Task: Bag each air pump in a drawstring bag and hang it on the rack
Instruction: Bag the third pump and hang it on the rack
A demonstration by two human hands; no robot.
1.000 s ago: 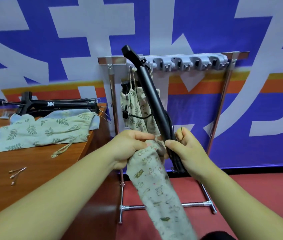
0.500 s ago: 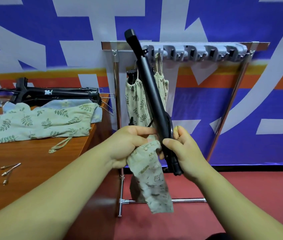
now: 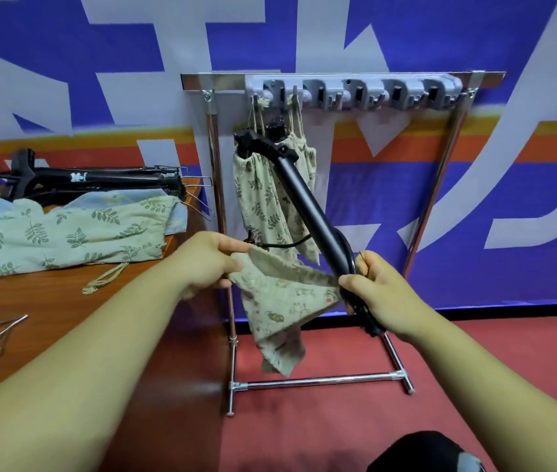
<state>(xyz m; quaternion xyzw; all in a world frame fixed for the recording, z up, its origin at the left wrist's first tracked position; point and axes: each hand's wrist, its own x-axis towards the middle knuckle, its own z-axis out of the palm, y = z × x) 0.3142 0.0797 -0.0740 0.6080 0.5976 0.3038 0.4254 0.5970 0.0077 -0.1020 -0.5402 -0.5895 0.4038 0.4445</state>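
Left hand (image 3: 207, 260) pinches bag (image 3: 282, 301); right hand (image 3: 377, 289) grips pump (image 3: 307, 209)

table (image 3: 52, 311) holds bags (image 3: 65, 238), pumps (image 3: 106, 177), needles (image 3: 6, 330).

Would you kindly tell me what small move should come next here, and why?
The left hand pinches the rim of the animal-print drawstring bag; the right hand grips the black air pump, whose lower end sits outside the bag. So, probably: draw the bag's mouth over that lower end.

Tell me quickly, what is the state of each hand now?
Left hand: closed, pinching the drawstring bag at its mouth.
Right hand: closed around the air pump.
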